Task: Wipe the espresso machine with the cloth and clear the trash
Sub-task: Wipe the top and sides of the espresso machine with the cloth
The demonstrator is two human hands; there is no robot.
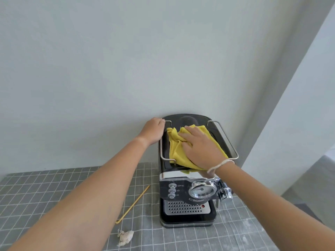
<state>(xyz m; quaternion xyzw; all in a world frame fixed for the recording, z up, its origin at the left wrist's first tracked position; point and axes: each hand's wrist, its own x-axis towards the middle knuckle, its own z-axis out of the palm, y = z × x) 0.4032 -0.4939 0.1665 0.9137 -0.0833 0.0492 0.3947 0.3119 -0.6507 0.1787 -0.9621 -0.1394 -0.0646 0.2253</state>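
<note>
A black and chrome espresso machine (186, 196) stands on the table against the wall, its front facing me. A yellow cloth (176, 149) lies crumpled on its top, inside the metal rail. My right hand (201, 147) presses flat on the cloth, fingers spread toward the back. My left hand (154, 130) grips the machine's back left corner at the rail. On the table left of the machine lie a thin yellow stick (134, 203) and a crumpled bit of paper trash (125, 237).
A grey tablecloth with a white grid (36, 192) covers the table. Pale walls stand close behind and to the right of the machine. A steam knob (224, 192) sticks out on the machine's right side.
</note>
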